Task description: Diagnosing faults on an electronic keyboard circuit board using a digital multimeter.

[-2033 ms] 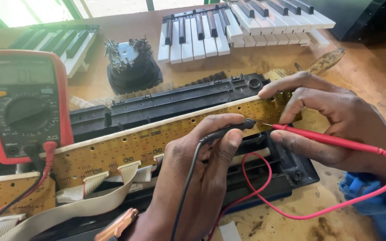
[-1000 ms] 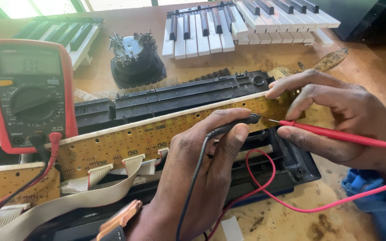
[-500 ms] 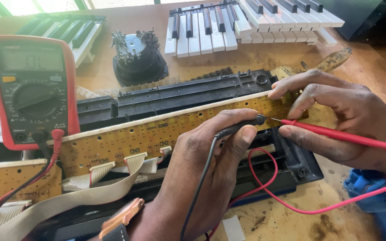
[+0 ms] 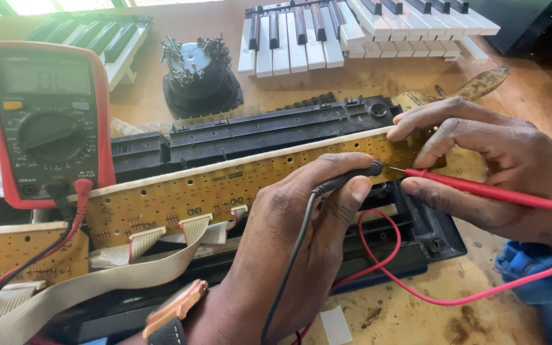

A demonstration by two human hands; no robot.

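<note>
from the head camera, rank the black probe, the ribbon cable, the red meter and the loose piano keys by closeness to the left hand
1. black probe, in the left hand
2. ribbon cable, just left, on the yellow board
3. Red meter at far left and loose piano keys at the top: too close to call.

At 9 o'clock the red meter (image 4: 45, 121) blocks the way. At 12 o'clock sit the piano keys (image 4: 352, 35). Bare table (image 4: 416, 306) lies at 5 o'clock.
</note>
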